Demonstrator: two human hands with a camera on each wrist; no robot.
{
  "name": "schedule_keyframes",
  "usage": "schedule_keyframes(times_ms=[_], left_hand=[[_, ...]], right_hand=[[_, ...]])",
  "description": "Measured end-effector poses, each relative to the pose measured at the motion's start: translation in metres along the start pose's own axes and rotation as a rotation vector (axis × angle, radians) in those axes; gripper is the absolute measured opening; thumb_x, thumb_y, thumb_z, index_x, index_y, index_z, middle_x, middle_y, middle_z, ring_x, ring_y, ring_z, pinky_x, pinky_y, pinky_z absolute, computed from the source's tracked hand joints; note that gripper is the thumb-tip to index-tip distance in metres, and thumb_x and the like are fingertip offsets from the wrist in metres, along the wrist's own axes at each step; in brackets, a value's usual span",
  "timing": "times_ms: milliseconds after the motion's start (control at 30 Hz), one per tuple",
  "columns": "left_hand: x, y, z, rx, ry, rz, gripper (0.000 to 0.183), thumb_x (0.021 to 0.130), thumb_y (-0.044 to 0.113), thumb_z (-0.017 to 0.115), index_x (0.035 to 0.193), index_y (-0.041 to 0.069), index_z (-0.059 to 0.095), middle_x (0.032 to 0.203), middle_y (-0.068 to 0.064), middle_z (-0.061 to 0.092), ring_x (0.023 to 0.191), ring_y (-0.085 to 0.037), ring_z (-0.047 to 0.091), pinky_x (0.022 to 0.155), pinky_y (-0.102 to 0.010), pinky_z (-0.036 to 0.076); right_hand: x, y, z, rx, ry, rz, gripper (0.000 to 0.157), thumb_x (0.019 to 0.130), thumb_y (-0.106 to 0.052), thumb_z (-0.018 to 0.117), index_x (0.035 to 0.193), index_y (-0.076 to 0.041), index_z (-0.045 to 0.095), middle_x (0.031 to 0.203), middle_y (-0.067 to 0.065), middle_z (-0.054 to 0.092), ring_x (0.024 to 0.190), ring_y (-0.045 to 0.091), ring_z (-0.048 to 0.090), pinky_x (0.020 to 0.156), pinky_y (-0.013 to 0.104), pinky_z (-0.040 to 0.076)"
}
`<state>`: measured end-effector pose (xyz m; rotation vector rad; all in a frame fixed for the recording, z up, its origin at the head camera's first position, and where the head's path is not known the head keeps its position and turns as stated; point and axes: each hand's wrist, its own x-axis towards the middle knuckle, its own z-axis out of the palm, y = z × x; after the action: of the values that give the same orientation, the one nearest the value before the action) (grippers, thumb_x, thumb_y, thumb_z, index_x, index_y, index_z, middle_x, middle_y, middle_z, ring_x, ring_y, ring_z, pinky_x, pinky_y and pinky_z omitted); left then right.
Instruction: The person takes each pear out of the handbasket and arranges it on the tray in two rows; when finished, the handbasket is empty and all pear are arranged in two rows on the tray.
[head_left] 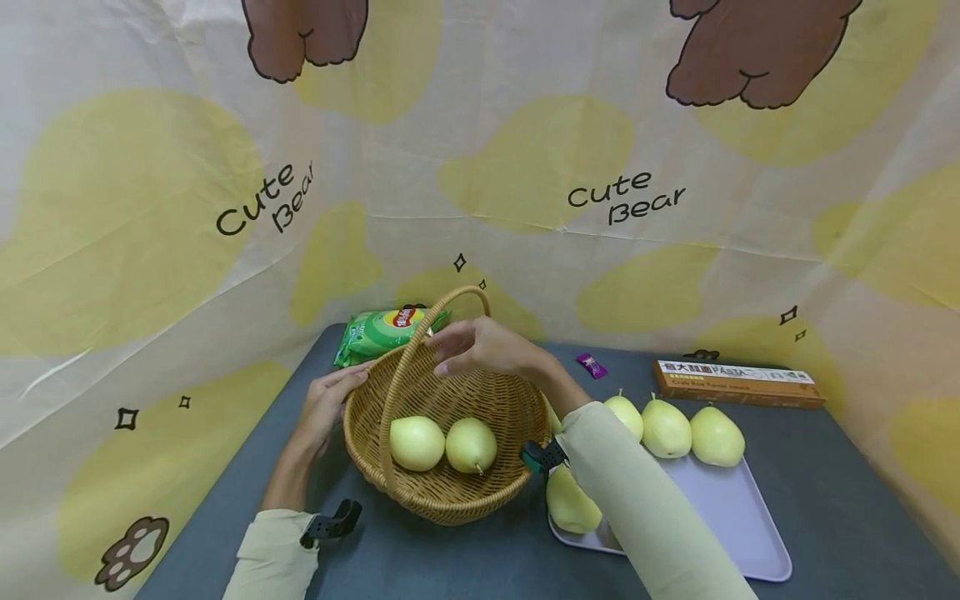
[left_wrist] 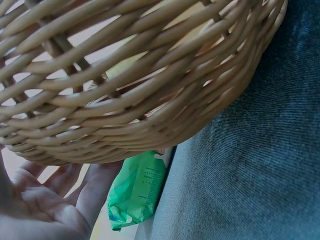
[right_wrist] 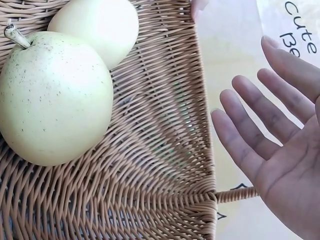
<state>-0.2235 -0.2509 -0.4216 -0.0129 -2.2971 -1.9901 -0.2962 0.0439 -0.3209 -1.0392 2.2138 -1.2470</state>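
Note:
A wicker basket (head_left: 517,408) with an arched handle stands before me, holding a pale green pear (head_left: 417,443) and a second pear (head_left: 471,446) side by side. My left hand (head_left: 326,408) touches the basket's left rim; in the left wrist view its fingers (left_wrist: 92,192) extend behind the woven side, which hides their tips. Above the basket's far part, near the handle (head_left: 400,392), is my right hand (head_left: 480,346). In the right wrist view, that hand (right_wrist: 285,135) has its fingers spread with nothing in them, beyond the rim from the pears (right_wrist: 55,100).
Right of the basket, a light purple tray (head_left: 750,533) carries several more pears (head_left: 717,436), partly hidden by my right sleeve. A green packet (head_left: 378,335) lies behind the basket on the left. Farther back right are a small purple wrapper (head_left: 592,365) and a long brown box (head_left: 738,387).

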Motion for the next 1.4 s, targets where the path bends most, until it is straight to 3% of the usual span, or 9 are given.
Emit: schedule_keyframes(times_ms=[233,467,733,1400], left_hand=[[-0.001,0.000,0.000,-0.002,0.001,-0.001,0.046,0.110,0.030,0.058,0.147,0.003,0.063,0.147,-0.026,0.061,0.101,-0.005,0.074,0.082,-0.029,0.064],[0.000,0.002,0.000,0.016,0.006,-0.003,0.046,0.110,0.032,0.059,0.147,0.005,0.064,0.147,-0.024,0.061,0.101,-0.005,0.074,0.081,-0.029,0.064],[0.001,0.001,0.000,0.014,0.009,0.003,0.045,0.110,0.031,0.059,0.146,0.004,0.064,0.145,-0.025,0.063,0.098,-0.005,0.074,0.079,-0.028,0.064],[0.002,0.001,0.001,0.010,0.012,0.013,0.045,0.109,0.030,0.061,0.144,0.003,0.065,0.141,-0.023,0.066,0.098,-0.005,0.074,0.077,-0.028,0.064]], right_hand=[[0.007,0.003,0.006,-0.002,-0.054,0.026,0.051,0.095,-0.023,0.082,0.142,-0.012,0.067,0.127,0.003,0.074,0.122,0.018,0.067,0.104,0.035,0.055],[0.014,0.007,0.009,-0.071,-0.135,0.051,0.057,0.094,-0.027,0.083,0.147,-0.016,0.064,0.137,0.013,0.069,0.129,0.025,0.063,0.108,0.039,0.052],[0.020,0.012,0.015,-0.115,-0.207,0.108,0.065,0.093,-0.029,0.085,0.152,-0.020,0.059,0.140,0.006,0.067,0.129,0.019,0.061,0.110,0.041,0.051],[0.027,0.019,0.034,-0.151,-0.365,0.179,0.077,0.089,-0.026,0.088,0.158,-0.021,0.053,0.155,0.007,0.058,0.141,0.029,0.056,0.111,0.038,0.051]])
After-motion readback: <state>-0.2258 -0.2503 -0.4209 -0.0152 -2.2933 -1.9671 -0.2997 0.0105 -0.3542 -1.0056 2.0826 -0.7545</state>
